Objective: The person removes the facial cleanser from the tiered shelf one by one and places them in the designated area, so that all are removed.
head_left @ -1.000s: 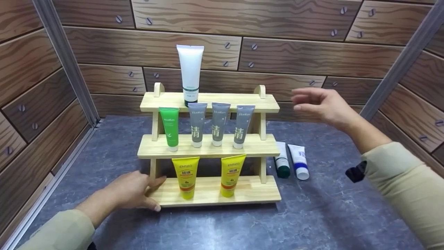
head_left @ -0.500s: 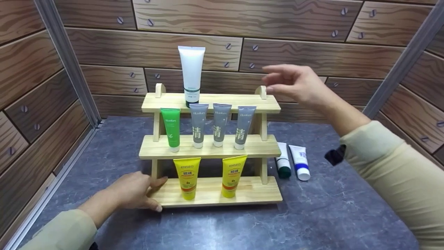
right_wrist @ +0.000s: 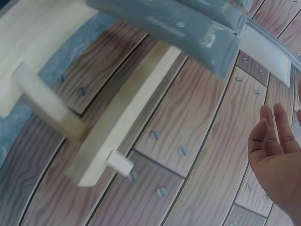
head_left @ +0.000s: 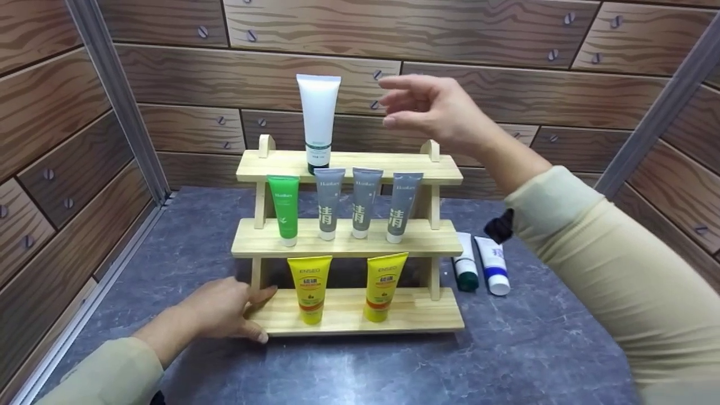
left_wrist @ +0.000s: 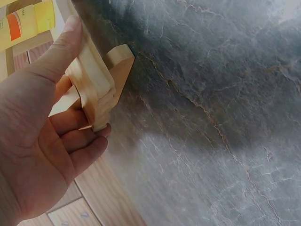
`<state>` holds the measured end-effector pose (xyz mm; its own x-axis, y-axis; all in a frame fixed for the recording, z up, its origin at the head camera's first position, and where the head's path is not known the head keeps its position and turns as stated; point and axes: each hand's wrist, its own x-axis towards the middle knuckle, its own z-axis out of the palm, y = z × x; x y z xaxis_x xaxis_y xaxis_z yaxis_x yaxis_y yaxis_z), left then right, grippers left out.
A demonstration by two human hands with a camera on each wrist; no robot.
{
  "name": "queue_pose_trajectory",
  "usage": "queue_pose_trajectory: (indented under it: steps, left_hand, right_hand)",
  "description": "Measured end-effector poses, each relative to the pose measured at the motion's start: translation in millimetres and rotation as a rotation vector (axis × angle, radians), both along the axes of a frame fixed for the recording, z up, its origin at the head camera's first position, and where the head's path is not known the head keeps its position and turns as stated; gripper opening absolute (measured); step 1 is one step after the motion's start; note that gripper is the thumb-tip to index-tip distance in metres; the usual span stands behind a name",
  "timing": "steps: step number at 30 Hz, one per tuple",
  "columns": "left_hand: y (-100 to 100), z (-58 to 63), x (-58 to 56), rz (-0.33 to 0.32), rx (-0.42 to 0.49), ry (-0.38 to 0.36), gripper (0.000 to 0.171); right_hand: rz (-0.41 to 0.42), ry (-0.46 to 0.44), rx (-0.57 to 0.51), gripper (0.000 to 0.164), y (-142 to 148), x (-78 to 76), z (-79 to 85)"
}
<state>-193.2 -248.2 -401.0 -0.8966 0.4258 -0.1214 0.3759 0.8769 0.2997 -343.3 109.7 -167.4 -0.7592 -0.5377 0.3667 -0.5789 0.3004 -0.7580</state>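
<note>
Wood-print wall backs the upright white tube; grey tubes stand in front.

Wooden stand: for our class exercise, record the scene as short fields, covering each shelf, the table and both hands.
top shelf: one tall white tube, upright
middle shelf: one green tube, three grey tubes
bottom shelf: two yellow tubes
table: two white tubes lying right of the shelves
left hand: grips the bottom shelf's left end
right hand: raised right of the tall white tube, holding nothing
</note>
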Motion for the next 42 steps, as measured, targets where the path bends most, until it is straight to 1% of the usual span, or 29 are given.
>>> queue_pose_trajectory:
  steps: [4, 10, 14, 21, 27, 31, 34, 42]
  left_hand:
    - [-0.5, 0.0, -0.2, -0.003, 0.003, 0.001, 0.095]
    - [-2.2, -1.4, -2.1, -0.018, 0.0, 0.016, 0.094]
    - [-1.7, -0.5, -2.2, -0.008, 0.002, 0.004, 0.096]
    - [-1.1, 0.6, -1.7, 0.008, 0.008, -0.012, 0.097]
    - [-1.9, -0.2, -2.0, 0.009, 0.0, -0.016, 0.097]
    - [-2.1, -0.4, -1.7, 0.013, -0.001, -0.016, 0.097]
    - [-2.2, -0.4, -1.5, 0.019, 0.002, -0.019, 0.096]
    - [-3.2, -2.7, -3.0, -0.013, 0.007, 0.018, 0.094]
  right_hand:
    - [0.022, 0.002, -0.011, 0.06, -19.3, -4.5, 3.9]
    - [0.031, 0.034, -0.001, 0.062, -43.8, -12.4, 7.3]
    - [0.05, 0.01, -0.019, 0.064, -58.7, -17.6, 9.9]
    - [0.074, -0.028, -0.047, 0.062, -78.4, -24.4, 12.9]
    - [0.111, -0.012, -0.039, 0.062, -92.3, -28.6, 9.1]
    - [0.135, 0.007, -0.026, 0.06, -98.7, -29.0, 5.8]
    - [0.144, 0.003, -0.029, 0.059, -102.5, -29.1, 3.1]
    - [0.174, -0.046, -0.107, 0.062, -107.7, -31.8, -5.7]
